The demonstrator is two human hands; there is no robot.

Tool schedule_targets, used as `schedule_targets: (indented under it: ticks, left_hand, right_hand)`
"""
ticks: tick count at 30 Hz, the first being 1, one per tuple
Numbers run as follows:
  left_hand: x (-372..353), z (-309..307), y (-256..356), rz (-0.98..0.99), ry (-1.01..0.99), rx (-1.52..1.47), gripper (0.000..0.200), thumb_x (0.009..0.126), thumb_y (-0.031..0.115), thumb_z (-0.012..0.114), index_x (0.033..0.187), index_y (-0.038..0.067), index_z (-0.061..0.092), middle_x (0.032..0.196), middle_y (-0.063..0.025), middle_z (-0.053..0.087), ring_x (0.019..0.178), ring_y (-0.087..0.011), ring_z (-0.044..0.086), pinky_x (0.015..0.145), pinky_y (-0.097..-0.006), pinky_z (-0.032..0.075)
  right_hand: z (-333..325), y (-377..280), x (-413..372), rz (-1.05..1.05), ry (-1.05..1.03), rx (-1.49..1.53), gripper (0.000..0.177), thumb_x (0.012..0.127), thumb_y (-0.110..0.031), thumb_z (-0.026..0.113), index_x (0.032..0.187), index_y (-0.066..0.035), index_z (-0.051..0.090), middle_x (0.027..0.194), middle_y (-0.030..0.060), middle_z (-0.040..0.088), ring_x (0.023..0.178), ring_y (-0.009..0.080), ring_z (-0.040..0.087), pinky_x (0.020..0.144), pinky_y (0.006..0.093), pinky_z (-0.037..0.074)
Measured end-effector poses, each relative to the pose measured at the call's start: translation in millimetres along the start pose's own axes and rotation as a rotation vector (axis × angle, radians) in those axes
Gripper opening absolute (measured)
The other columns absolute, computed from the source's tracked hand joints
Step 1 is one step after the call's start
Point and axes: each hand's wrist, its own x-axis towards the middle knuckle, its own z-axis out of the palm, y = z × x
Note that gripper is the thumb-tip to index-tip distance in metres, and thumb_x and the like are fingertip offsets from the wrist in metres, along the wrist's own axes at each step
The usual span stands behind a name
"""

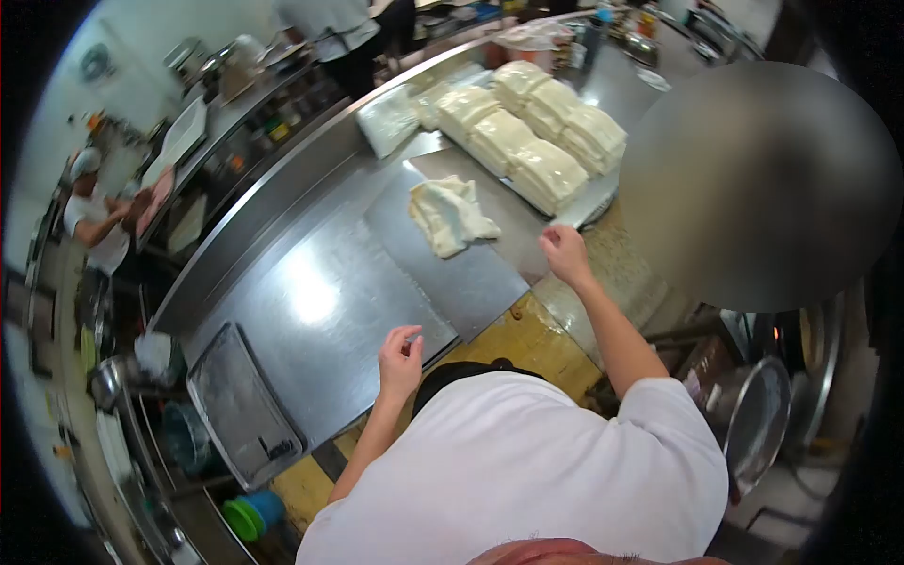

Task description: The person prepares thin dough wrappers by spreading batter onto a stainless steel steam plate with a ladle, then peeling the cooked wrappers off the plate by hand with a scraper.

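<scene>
L hand [400, 363] & R hand [565, 254] are loosely curled, empty; we should better lift the dough [450, 215] at 12 o'clock w/ both, evenly.

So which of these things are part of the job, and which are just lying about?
In hand: loose dough piece, metal sheet under it, stacked dough blocks by right hand.
Lying about: flat tray, green container, round metal pan.

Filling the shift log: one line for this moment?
left hand curled over steel counter | right hand beside steel tray of stacked white dough blocks | folded white dough piece untouched
</scene>
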Motion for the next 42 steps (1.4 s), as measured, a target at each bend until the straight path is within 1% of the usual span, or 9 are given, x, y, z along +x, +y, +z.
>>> schedule_targets:
  ticks: [8,11,16,23,30,33,36,38,42]
  left_hand:
    - [74.4,33.8,40.5,0.354,-0.54,-0.061,0.018,0.092,-0.001,0.065,0.11,0.0,0.068,0.108,-0.0104,0.066,0.075,-0.0145,0.063,0.067,-0.0267,0.051]
    - [75.6,48.5,57.7,0.479,-0.774,-0.076,0.019,0.091,-0.001,0.066,0.11,0.001,0.068,0.106,-0.0109,0.066,0.074,-0.0166,0.063,0.068,-0.0278,0.052]
    - [38.8,86.8,52.3,0.579,-1.101,-0.126,0.02,0.09,-0.002,0.067,0.11,0.001,0.068,0.104,-0.0121,0.066,0.073,-0.0186,0.064,0.068,-0.0287,0.053]
    - [-62.1,99.3,51.0,0.69,-1.502,-0.134,0.018,0.091,0.0,0.068,0.11,0.0,0.069,0.101,-0.0146,0.067,0.073,-0.0204,0.065,0.068,-0.0301,0.053]
    - [-139.6,96.7,40.1,0.84,-1.749,-0.054,0.019,0.092,0.004,0.068,0.111,0.0,0.069,0.105,-0.0166,0.068,0.074,-0.0229,0.068,0.067,-0.032,0.055]
    - [-185.3,91.4,44.3,0.903,-1.813,0.014,0.02,0.092,0.004,0.068,0.111,0.0,0.069,0.108,-0.0175,0.068,0.076,-0.024,0.07,0.066,-0.0324,0.057]
    - [-250.3,84.6,46.5,0.93,-1.893,0.151,0.024,0.091,0.006,0.069,0.114,0.0,0.068,0.114,-0.0183,0.068,0.089,-0.0295,0.071,0.075,-0.0373,0.058]
    - [-295.3,88.9,31.8,1.237,-1.932,0.045,0.029,0.092,0.013,0.071,0.119,0.004,0.069,0.129,-0.0225,0.063,0.108,-0.0363,0.067,0.083,-0.0385,0.057]
    - [-393.4,71.9,14.8,1.435,-2.048,0.116,0.04,0.089,0.014,0.073,0.126,0.002,0.064,0.143,-0.0252,0.054,0.127,-0.0421,0.056,0.099,-0.0448,0.052]
  right_hand:
    - [-45.5,63.7,-288.6,0.666,0.233,-0.137,0.023,0.084,-0.02,0.071,0.097,-0.001,0.072,0.086,0.0152,0.073,0.079,0.0267,0.071,0.074,0.0382,0.056]
    - [-25.1,15.5,-376.5,0.921,0.376,-0.147,0.022,0.083,-0.02,0.072,0.096,-0.001,0.072,0.088,0.0168,0.073,0.083,0.0285,0.071,0.077,0.0396,0.056]
    - [28.2,-82.3,-485.1,1.13,0.285,-0.197,0.032,0.086,-0.02,0.065,0.112,-0.003,0.07,0.109,0.0204,0.068,0.107,0.0375,0.065,0.092,0.0459,0.051]
    - [75.9,-167.7,-603.7,1.41,0.495,-0.203,0.035,0.084,-0.019,0.071,0.116,-0.004,0.069,0.11,0.0201,0.066,0.107,0.0374,0.064,0.093,0.0457,0.052]
    - [111.9,-200.4,-679.5,1.499,0.764,-0.195,0.038,0.083,-0.019,0.071,0.118,-0.003,0.068,0.111,0.0221,0.065,0.108,0.04,0.063,0.095,0.0474,0.051]
    - [109.9,-222.0,-710.9,1.531,0.815,-0.095,0.041,0.086,-0.016,0.066,0.123,-0.001,0.063,0.128,0.0268,0.059,0.12,0.043,0.058,0.103,0.0479,0.047]
    - [112.6,-237.5,-755.3,1.56,0.927,-0.082,0.047,0.086,-0.015,0.066,0.13,-0.001,0.058,0.133,0.0275,0.055,0.123,0.0441,0.055,0.105,0.0471,0.046]
    - [113.7,-244.0,-783.6,1.522,1.001,-0.169,0.054,0.086,-0.014,0.066,0.136,0.001,0.052,0.137,0.0276,0.051,0.127,0.0448,0.051,0.107,0.0478,0.044]
    - [116.7,-234.9,-828.0,1.47,1.079,-0.244,0.063,0.085,-0.016,0.068,0.142,0.001,0.046,0.143,0.0252,0.047,0.134,0.0407,0.046,0.112,0.0466,0.04]
